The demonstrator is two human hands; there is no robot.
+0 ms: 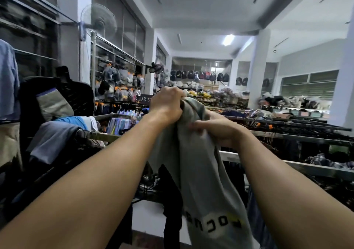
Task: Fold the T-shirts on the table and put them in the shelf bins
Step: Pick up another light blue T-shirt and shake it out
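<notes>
Both bare forearms reach out, left hand [167, 105] and right hand [216, 132] fisted tight on a grey T-shirt [199, 172] printed "FOCUS", upside down, yellow-highlighted.

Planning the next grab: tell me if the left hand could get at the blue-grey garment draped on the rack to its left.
Probably not yet: the left hand is clenched on the grey T-shirt, though nothing blocks the way to the blue-grey garment.

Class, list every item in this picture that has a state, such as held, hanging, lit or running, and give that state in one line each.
Left hand: grip shut on the grey T-shirt's top.
Right hand: grip shut on the shirt, lower down.
Grey T-shirt: held up, hanging unfolded, print upside down.
Wall fan: blurred; running or not, cannot tell.
Ceiling light: lit.
Backpacks: hanging in a row on the far wall.
</notes>
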